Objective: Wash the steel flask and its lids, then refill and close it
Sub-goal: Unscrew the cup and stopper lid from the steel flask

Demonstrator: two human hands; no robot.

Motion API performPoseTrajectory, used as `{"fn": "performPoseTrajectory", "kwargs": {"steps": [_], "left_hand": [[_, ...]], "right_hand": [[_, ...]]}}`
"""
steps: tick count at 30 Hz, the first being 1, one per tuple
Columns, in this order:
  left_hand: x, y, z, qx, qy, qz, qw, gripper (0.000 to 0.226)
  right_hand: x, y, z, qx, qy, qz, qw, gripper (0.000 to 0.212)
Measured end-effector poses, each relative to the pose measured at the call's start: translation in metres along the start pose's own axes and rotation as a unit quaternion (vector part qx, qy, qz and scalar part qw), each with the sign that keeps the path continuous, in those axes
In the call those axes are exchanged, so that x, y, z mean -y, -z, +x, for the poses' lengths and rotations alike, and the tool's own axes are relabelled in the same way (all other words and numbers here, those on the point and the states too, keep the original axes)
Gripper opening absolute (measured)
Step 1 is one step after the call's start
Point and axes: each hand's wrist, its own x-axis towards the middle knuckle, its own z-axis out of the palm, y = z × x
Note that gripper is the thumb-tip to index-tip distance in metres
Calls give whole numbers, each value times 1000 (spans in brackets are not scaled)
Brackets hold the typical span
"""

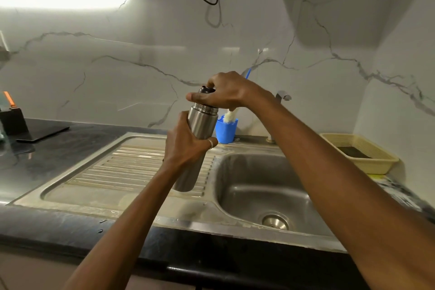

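Observation:
I hold a steel flask (204, 122) tilted in the air above the sink's ribbed draining board (131, 167). My left hand (186, 146) wraps around its body, a ring on one finger. At the flask's mouth my right hand (223, 92) grips a dark inner lid (206, 90), with fingers curled over it. The threaded steel neck shows just below that lid. No outer lid is in view.
A blue cup (226, 132) with a white bottle brush stands behind the flask by the wall. The steel basin (263, 186) with its drain lies to the right, the tap (282, 96) behind my right forearm. A beige basket (357, 155) sits far right.

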Motion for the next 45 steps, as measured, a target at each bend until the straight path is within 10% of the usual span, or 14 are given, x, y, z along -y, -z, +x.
{"fn": "performPoseTrajectory", "kwargs": {"steps": [4,9,17,21,37,45], "left_hand": [[0,2,0,-2,4,3,1000,75],[1,6,0,-5,1,14,1000,77],[-2,4,1,-7,-5,10,1000,73],[2,7,2,-4,-4,15,1000,76],[43,69,15,-67,15,1,998,75],[81,118,20,-119,42,-4,992,86]], "right_hand": [[-7,-1,1,0,55,100,994,41],[-19,5,-4,111,96,315,938,61],[5,10,4,25,-11,-15,1000,70],[3,20,3,74,48,88,992,42],[-9,-38,22,52,6,621,782,43],[46,-109,46,54,-26,385,921,36]]}}
